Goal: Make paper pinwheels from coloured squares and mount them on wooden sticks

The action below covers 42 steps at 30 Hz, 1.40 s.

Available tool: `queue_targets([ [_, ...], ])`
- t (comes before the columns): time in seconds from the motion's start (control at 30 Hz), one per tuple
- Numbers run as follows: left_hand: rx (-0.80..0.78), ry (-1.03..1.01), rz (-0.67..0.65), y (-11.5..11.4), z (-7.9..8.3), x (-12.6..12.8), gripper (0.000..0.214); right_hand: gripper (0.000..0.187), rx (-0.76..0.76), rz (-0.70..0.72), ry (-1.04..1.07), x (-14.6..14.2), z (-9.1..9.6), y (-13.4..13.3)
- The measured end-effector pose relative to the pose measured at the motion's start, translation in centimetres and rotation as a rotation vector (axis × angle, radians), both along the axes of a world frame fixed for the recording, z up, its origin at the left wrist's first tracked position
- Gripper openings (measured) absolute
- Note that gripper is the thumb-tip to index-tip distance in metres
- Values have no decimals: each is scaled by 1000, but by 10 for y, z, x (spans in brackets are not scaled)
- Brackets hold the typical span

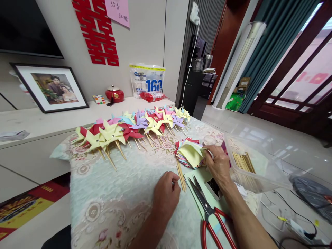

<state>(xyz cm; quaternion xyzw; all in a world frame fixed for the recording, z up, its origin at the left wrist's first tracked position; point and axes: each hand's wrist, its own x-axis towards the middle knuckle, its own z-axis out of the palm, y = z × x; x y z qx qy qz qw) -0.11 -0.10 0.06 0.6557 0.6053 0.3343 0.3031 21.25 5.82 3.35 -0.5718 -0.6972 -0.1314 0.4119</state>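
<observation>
My right hand (218, 160) pinches the edge of a pale yellow paper square (191, 154), the top one on a stack of coloured cut papers. My left hand (167, 192) rests on the tablecloth with its fingers curled in, and nothing shows in it. Beside it lie several thin wooden sticks (181, 177). Large scissors (208, 211) with red handles lie partly spread on green paper sheets (199, 174), between my forearms. Paper pinwheels (153, 125) in yellow, red, purple and blue, on wooden sticks, lie in rows at the far side of the table.
A clear plastic bin (261, 180) with wooden sticks stands at the table's right edge. A small dark-filled box (213, 188) sits under my right wrist. Behind the table, a cabinet holds a framed photo (58, 88), a red jar (114, 95) and a bag of cups (147, 81).
</observation>
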Motion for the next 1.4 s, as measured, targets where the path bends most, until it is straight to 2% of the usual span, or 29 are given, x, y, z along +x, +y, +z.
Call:
queue_targets([
  [0.23,-28,-50,25,-1,2,0,21,16,116,15,76,-3,6,-3],
  [0.37,-83,-159,45,2,3,-3,19,14,206,82,116,-11,20,-11],
  [0.6,-204,-311,79,3,6,-18,19,17,259,194,81,-29,38,-26],
  [0.83,-158,-337,-11,-2,3,-18,35,18,272,91,134,-26,36,-25],
  [1.0,-104,-325,-17,-2,1,-15,34,19,261,78,191,-33,49,-38],
  [1.1,-129,-373,30,1,2,-20,32,20,223,189,184,-49,54,-49],
  [1.23,-151,-444,120,-3,6,-42,31,26,81,500,24,-76,43,-60],
  [1.33,-111,-403,228,-21,6,-64,36,26,-138,747,-136,-89,27,-64],
  [1.4,-67,-307,279,-39,4,-76,43,23,-260,855,-212,-92,18,-65],
])
